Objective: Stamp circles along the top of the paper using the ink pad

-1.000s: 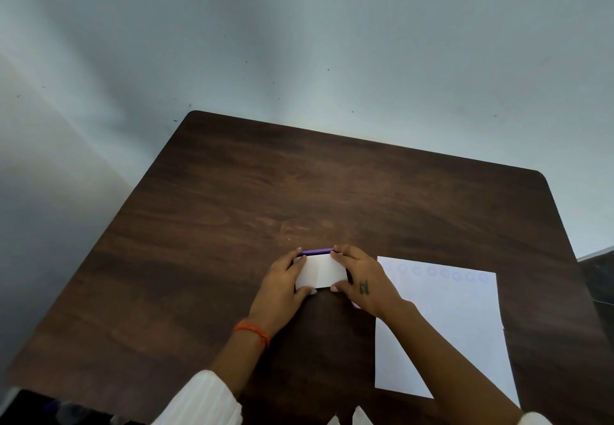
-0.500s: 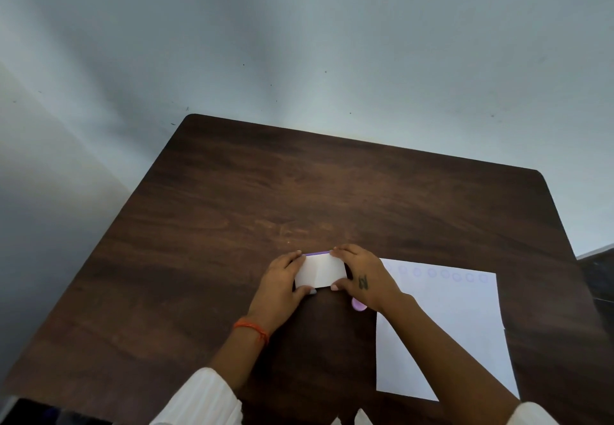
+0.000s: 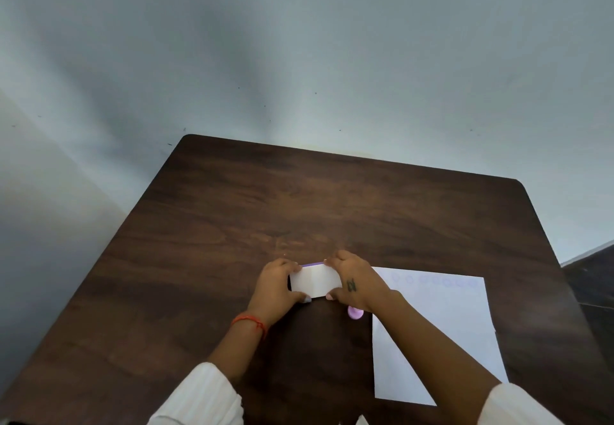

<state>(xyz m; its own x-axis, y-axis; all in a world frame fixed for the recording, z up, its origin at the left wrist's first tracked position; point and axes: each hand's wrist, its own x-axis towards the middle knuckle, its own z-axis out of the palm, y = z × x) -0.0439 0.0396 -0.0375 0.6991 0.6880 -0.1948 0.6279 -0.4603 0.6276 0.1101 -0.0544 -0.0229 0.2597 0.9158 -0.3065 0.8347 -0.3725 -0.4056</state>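
Observation:
A small ink pad (image 3: 315, 281) with a white lid and a purple edge at its far side lies on the dark wooden table (image 3: 299, 205). My left hand (image 3: 275, 286) grips its left end and my right hand (image 3: 354, 280) grips its right end. A white sheet of paper (image 3: 442, 335) lies to the right, with a row of several faint blue circles (image 3: 442, 281) along its top edge. A small pink round stamp (image 3: 355, 312) lies on the table just under my right wrist, partly hidden.
A pale wall rises behind the table's far edge. A dark floor strip (image 3: 591, 278) shows past the table's right side. White sleeves cover both my forearms near the bottom.
The lid has come down: the purple strip at the pad's far edge has become thinner. Both hands stay on the pad's ends. The pink stamp came into view under my right wrist.

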